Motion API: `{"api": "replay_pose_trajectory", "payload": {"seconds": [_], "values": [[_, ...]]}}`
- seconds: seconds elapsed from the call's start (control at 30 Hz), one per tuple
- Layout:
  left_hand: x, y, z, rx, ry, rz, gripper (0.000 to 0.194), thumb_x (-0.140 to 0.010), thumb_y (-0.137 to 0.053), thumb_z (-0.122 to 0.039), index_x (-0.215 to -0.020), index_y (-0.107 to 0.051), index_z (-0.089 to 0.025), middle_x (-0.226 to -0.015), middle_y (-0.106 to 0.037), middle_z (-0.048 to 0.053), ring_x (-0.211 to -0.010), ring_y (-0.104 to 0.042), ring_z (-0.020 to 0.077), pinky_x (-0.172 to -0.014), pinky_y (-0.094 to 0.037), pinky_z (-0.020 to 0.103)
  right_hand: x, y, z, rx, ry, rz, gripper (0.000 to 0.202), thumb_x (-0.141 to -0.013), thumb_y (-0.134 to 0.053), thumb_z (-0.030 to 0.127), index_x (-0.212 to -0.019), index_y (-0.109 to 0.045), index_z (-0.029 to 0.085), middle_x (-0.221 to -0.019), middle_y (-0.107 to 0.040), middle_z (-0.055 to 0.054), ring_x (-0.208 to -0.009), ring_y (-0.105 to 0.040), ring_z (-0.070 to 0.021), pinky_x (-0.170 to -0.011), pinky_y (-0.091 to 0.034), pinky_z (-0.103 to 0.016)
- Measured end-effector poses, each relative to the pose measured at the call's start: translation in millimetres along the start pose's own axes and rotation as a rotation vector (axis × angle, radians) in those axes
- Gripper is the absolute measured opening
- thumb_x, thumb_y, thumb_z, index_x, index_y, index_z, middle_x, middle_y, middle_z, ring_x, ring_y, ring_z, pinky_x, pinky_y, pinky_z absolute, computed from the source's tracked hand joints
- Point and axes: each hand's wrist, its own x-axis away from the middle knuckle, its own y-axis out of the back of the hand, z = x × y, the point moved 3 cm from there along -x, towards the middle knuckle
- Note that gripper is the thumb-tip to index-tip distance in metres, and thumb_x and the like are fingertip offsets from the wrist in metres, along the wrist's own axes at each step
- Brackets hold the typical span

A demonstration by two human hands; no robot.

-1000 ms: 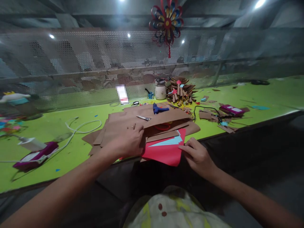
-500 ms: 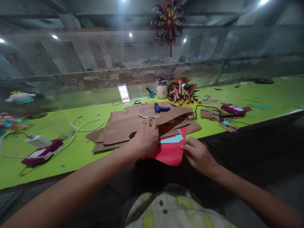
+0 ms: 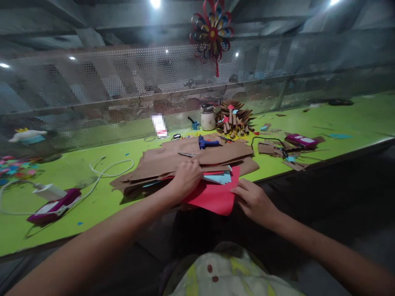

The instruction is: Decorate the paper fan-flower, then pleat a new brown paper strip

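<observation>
1. The right hand (image 3: pixel 254 201) has its thumb and fingers (image 3: pixel 240 191) together, clamped on the right edge of a bright red paper sheet (image 3: pixel 216 197). The sheet's near edge curves out past the tabletop's front edge.
2. The left hand (image 3: pixel 187 176) lies with bent fingers at the near edge of a stack of large brown paper sheets (image 3: pixel 160 162); whether they pinch anything, I cannot tell. The hand and forearm hide part of the stack and the red sheet's left side.
3. Light blue paper pieces (image 3: pixel 220 177) lie on the red sheet, partly under the brown layers.
4. On the stack rest metal-bladed scissors (image 3: pixel 187 154), handles out of sight, and a blue glue gun (image 3: pixel 208 142).
5. The lime-green tabletop (image 3: pixel 105 193) stretches left and right of the stack, its front edge slanting up to the right. A purple power strip with a white plug (image 3: pixel 54 207) and a looped white cable (image 3: pixel 108 174) sit to the left; brown scraps (image 3: pixel 271 149) and a second purple strip (image 3: pixel 301 141) to the right.
6. Behind stands a perforated metal screen (image 3: pixel 123 82), the dim room beyond it blurred. A phone-like object (image 3: pixel 159 126) before it is pixelated. A multicoloured looped ornament (image 3: pixel 212 33) hangs above, cut off at the top.
</observation>
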Motion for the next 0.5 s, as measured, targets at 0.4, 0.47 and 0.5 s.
{"api": "replay_pose_trajectory", "payload": {"seconds": [0.4,0.47,0.5], "values": [[-27,25.0,34,0.069,0.105,-0.05,0.029,-0.076,-0.039,-0.009,-0.077,-0.068,-0.008,-0.075,-0.065,0.015,-0.067,-0.061,0.0243,-0.058,-0.042,0.031,-60,-3,-64,0.348,0.06,0.246,0.011,-0.074,-0.056,0.008,-0.074,-0.065,0.015,-0.072,-0.06,-0.008,-0.072,-0.051,-0.0187,-0.061,-0.033,-0.028],[-26,24.4,33,0.075,0.106,-0.042,0.03,-0.077,-0.038,-0.009,-0.077,-0.068,-0.007,-0.077,-0.065,0.016,-0.069,-0.061,0.0257,-0.06,-0.043,0.033,-72,-9,-71,0.362,0.107,0.264,0.011,-0.076,-0.056,0.008,-0.074,-0.065,0.013,-0.075,-0.062,-0.01,-0.075,-0.052,-0.0198,-0.062,-0.033,-0.029],[-25,24.2,32,0.087,0.111,-0.037,0.03,-0.077,-0.038,-0.009,-0.077,-0.068,-0.007,-0.078,-0.065,0.017,-0.07,-0.061,0.0265,-0.061,-0.044,0.034,-77,-13,-75,0.372,0.114,0.263,0.012,-0.076,-0.055,0.007,-0.076,-0.066,0.012,-0.077,-0.063,-0.011,-0.076,-0.052,-0.0202,-0.063,-0.033,-0.029]]}}
